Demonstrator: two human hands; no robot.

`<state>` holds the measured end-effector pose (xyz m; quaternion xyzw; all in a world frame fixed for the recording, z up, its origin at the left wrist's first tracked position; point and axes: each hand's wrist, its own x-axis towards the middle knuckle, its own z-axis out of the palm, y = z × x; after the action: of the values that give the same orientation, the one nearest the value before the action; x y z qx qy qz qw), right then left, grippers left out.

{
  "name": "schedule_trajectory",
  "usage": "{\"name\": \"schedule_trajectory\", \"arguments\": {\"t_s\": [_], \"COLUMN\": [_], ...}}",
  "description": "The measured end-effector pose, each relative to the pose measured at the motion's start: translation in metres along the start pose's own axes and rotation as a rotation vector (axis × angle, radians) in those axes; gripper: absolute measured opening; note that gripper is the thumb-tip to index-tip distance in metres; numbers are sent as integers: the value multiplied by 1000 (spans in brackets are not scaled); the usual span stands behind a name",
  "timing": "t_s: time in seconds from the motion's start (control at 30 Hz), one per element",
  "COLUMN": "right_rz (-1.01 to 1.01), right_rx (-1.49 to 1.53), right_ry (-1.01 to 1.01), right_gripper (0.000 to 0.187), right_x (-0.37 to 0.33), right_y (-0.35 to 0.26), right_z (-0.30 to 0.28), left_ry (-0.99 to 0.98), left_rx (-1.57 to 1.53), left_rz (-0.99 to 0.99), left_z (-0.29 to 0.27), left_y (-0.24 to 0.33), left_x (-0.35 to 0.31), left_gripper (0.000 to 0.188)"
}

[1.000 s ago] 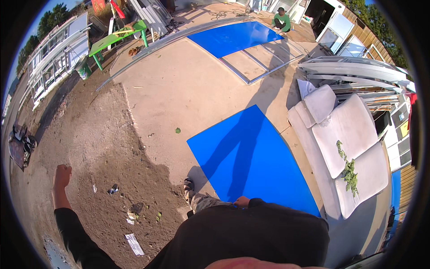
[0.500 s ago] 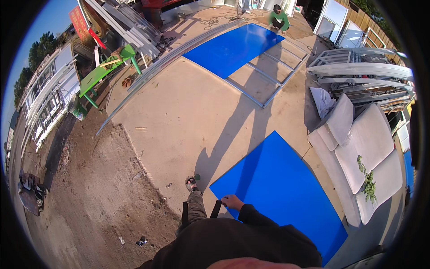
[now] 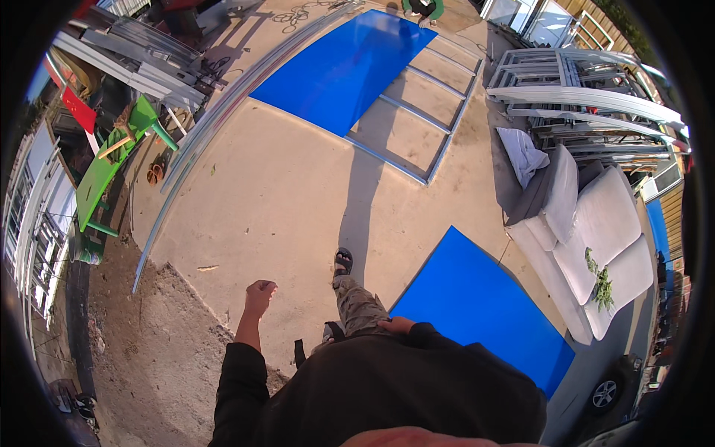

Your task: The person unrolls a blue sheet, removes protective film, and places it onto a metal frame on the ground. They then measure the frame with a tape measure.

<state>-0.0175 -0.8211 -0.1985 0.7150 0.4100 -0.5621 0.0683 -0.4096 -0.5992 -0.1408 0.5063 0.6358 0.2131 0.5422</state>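
Smooth and flat, the nearer blue sheet point(image 3: 480, 313) lies on pale concrete point(image 3: 283, 201), just beside your right hand point(image 3: 397, 325), whose grip I can't tell; your left hand point(image 3: 260, 293) curls loosely, well apart.

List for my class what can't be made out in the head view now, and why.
All in the head view:
Co-worker: head cut off by the top edge.
Near blue sheet: lower-left part hidden behind the person's dark top.
Metal frame: its extent under the far blue sheet is covered.
Left hand: palm hidden by curled fingers.
Right hand: palm turned away, hidden by its back.
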Motion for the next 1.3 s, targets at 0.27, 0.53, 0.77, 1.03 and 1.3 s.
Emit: {"name": "schedule_trajectory", "arguments": {"t_s": [0.27,0.53,0.77,1.03,1.3], "right_rz": [-27,30,-440,-260,-352], "right_rx": [-102,-195,-428,-110,3], "right_ry": [-133,-246,-189,-123,-271], "right_gripper": [78,69,37,38,32], "right_x": [118,204,289,330,371], "right_y": [-159,-252,-358,-523,-620], "right_z": [-188,-297,-352,-438,-499], "left_ry": [-150,-92,-39,-133,-364], "left_rx": [241,94,43,20,83], "left_rz": [-56,-446,-471,-224,-420], "left_z": [-10,-89,-140,-198,-201], "left_y": [25,-18,98,262,308], "left_x": [164,260,457,663,812], "left_gripper": [24,29,31,20,15]}}
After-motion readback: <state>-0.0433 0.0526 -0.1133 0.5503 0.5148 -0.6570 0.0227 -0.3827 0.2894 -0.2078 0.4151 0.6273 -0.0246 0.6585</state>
